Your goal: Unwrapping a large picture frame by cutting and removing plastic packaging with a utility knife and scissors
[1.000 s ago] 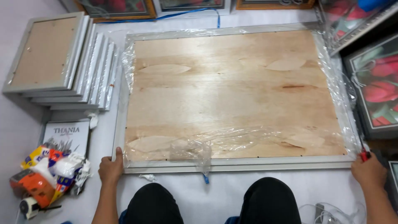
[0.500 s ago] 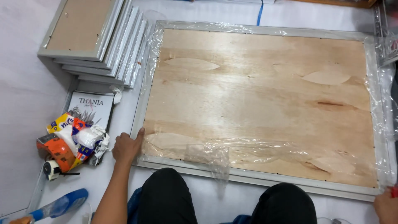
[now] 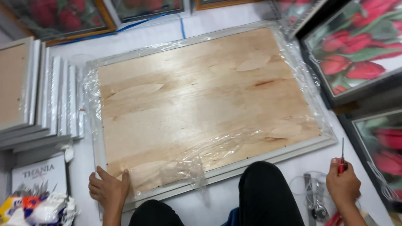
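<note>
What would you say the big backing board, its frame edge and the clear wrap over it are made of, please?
Backing board: looks like plywood, unfinished, with pale grain and boat-shaped patches. Frame edge: white or silvery, smooth moulding; wood or plastic, cannot tell. Wrap: thin clear plastic film, glossy and crinkled, bunched beside the left hand.

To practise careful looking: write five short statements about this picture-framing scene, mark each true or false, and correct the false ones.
1. The left hand rests on the large frame's near corner. True.
2. The right hand is empty. False: it holds a red-handled tool.
3. Clear plastic film covers the plywood backing. True.
4. The large frame lies picture side up. False: its backing faces up.
5. White frames are stacked right of it. False: left.
</note>
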